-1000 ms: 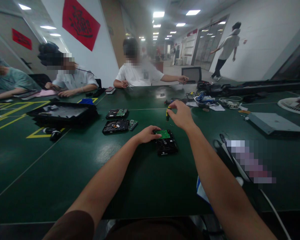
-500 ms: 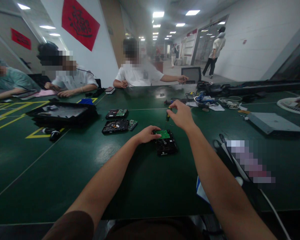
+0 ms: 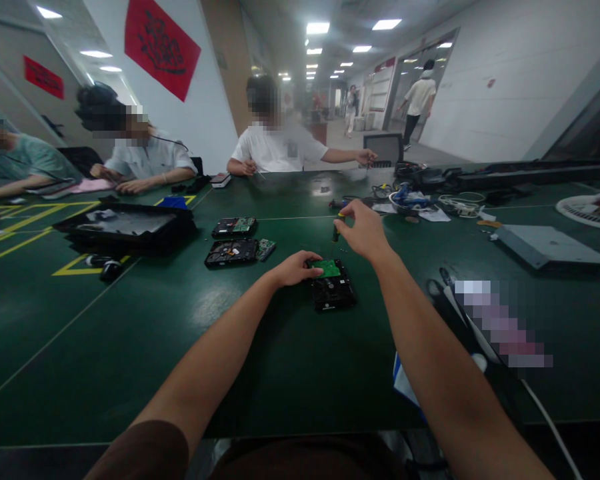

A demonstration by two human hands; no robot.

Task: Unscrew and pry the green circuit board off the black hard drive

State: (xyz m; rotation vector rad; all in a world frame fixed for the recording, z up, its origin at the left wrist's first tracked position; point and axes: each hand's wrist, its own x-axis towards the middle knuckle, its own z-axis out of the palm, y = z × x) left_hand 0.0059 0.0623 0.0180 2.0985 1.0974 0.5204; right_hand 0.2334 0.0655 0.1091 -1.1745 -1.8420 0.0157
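Note:
A black hard drive (image 3: pixel 333 295) with a green circuit board (image 3: pixel 329 268) on its far half lies flat on the green table. My left hand (image 3: pixel 296 269) grips the drive's far left edge, thumb at the board and fingers round the side. Above the far end of the drive, my right hand (image 3: pixel 364 229) pinches a screwdriver (image 3: pixel 336 229) with a yellow and dark handle. The screwdriver stands upright over the board's far edge; its thin tip is too faint to tell if it touches. Several tiny screws (image 3: pixel 343 251) lie just beyond the drive.
Left of my hands lie two more hard drives (image 3: pixel 231 253) and a small loose circuit board (image 3: pixel 266 249). Farther left is a black tray (image 3: pixel 125 227). A grey metal case (image 3: pixel 550 245) and a bowl of cables (image 3: pixel 409 200) are at right. Co-workers sit across the table.
Both my hands, the screwdriver and the hard drive stay nearly in place. In the background a walking person has moved farther off and to the left.

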